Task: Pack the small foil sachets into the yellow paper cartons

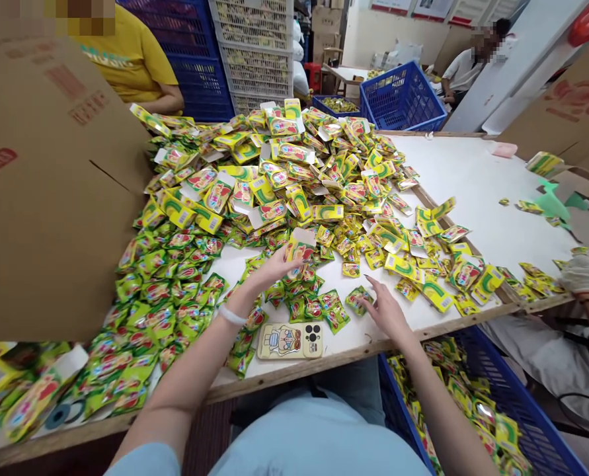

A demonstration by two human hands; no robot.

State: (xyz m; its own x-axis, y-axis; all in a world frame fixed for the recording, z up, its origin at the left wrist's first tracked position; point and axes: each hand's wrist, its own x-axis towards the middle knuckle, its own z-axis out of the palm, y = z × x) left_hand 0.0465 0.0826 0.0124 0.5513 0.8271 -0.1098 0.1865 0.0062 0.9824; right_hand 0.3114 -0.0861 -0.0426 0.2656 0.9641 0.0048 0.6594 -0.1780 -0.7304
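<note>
My left hand [275, 266] is closed around a small yellow-green carton [299, 251] whose white end flap stands up. Beside it, my right hand [389, 309] reaches over the white table with its fingers apart; the thumb side meets a green candy sachet [357, 299] lying flat. More green sachets [313, 307] lie between the two hands. Small yellow sachets [350, 270] are just beyond them. A phone in a cartoon-printed case [289, 340] rests near the table's front edge. Behind my hands rises a heap of cartons [274, 175], many with open flaps.
A big cardboard box [51, 198] blocks the left side. A blue crate of filled cartons [497, 396] stands below the table at right. A wooden strip [477, 254] divides the tabletop. Another person's gloved hand [586, 274] is at far right; a person in yellow [135, 59] is across.
</note>
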